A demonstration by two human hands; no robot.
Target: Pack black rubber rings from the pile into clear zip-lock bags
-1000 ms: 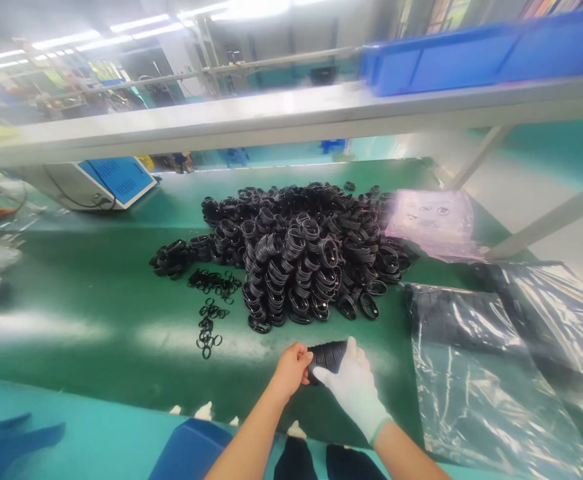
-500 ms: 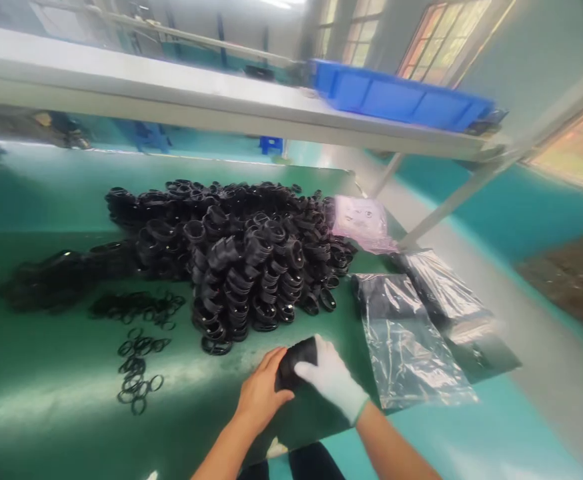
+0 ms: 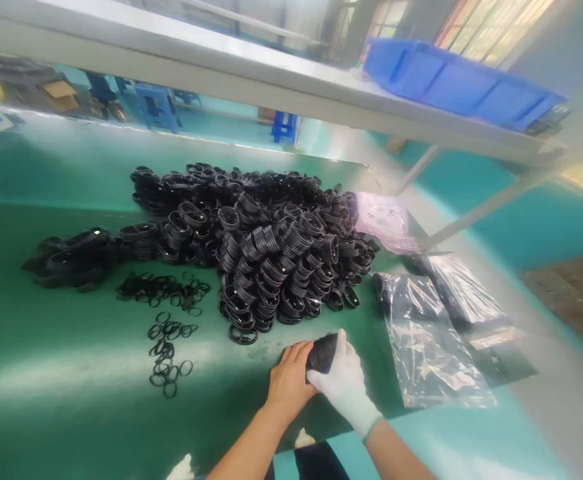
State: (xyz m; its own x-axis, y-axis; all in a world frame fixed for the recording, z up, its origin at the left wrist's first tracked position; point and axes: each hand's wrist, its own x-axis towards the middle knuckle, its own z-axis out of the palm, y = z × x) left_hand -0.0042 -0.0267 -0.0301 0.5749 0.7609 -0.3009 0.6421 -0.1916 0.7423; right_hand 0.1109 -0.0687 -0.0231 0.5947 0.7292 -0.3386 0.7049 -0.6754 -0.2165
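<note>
Together, left hand [image 3: 290,381] and gloved right hand [image 3: 346,385] pinch a ring stack [image 3: 323,353] between their fingers. A ring heap [image 3: 271,257] sits at eleven o'clock.

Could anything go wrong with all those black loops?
Maybe! The black stack is held between the bare left hand and the gloved right hand, so it could spill apart if either grip loosens. The big pile is heaped right behind them, so a bump might tumble some loops.
</note>
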